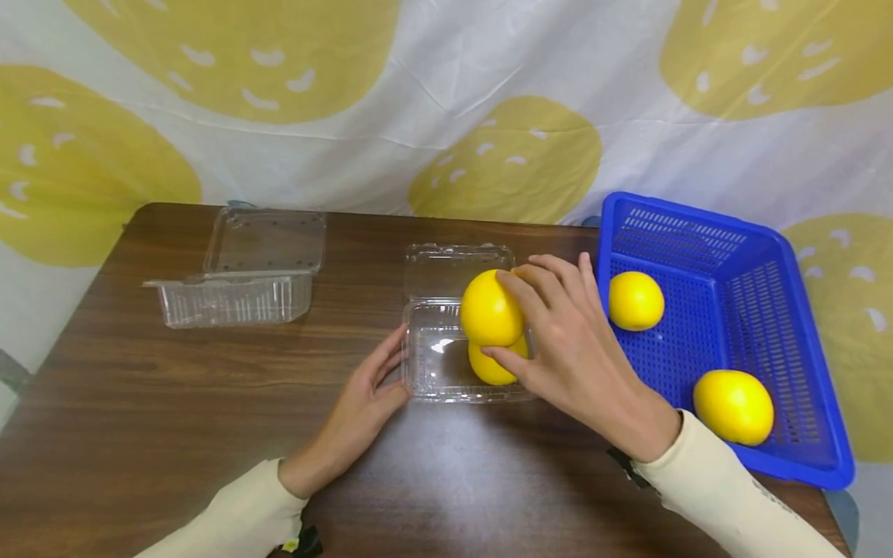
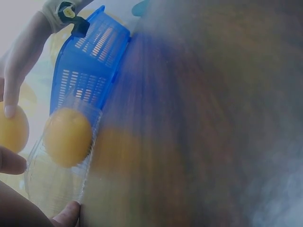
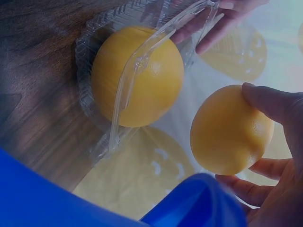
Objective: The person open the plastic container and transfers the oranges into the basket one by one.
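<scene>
My right hand (image 1: 568, 333) grips a round yellow citrus fruit (image 1: 491, 308) between thumb and fingertips. In the right wrist view this held fruit (image 3: 230, 130) hangs in the air beside the open clear plastic clamshell box (image 1: 436, 364). A second yellow fruit (image 1: 497, 364) sits in the right part of the box, partly hidden by the held one in the head view. At the box's left side, my left hand (image 1: 363, 403) holds the wall between thumb and fingers. The box's lid (image 1: 453, 271) is folded back, away from me.
To the right stands a blue plastic basket (image 1: 812, 325) with two more yellow fruits (image 1: 636, 301) inside. Another clear clamshell box (image 1: 233, 302) lies open at the back left of the brown wooden table (image 1: 209, 434). A fruit-patterned cloth (image 1: 349, 155) hangs behind.
</scene>
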`<state>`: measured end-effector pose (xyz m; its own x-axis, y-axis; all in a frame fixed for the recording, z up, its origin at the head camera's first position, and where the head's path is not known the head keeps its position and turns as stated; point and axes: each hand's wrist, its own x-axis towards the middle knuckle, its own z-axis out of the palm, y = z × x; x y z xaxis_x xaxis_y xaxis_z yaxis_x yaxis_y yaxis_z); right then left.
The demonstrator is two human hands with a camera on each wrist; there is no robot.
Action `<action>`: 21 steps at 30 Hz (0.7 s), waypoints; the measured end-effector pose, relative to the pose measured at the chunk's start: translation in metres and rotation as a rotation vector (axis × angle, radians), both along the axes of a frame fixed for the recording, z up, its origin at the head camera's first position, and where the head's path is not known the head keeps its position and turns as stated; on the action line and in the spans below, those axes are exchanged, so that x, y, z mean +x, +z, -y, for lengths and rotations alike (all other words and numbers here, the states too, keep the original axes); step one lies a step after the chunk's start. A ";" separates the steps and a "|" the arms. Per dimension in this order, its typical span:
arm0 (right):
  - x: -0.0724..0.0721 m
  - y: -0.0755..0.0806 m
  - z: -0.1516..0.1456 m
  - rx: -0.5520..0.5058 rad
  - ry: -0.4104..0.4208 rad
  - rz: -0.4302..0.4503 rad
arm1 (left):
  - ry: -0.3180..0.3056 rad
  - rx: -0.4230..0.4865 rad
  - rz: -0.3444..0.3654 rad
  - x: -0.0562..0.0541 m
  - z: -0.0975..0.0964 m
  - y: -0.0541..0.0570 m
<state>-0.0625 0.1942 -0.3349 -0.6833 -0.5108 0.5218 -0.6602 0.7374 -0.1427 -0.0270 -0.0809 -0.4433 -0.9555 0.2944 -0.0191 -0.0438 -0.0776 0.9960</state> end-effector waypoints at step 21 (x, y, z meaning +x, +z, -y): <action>-0.003 0.012 -0.012 -0.016 -0.017 0.016 | -0.001 -0.009 0.020 0.000 0.000 0.001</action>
<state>-0.0657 0.2057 -0.3230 -0.7002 -0.4902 0.5191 -0.6448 0.7463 -0.1651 -0.0265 -0.0811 -0.4425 -0.9545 0.2954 -0.0406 -0.0637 -0.0689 0.9956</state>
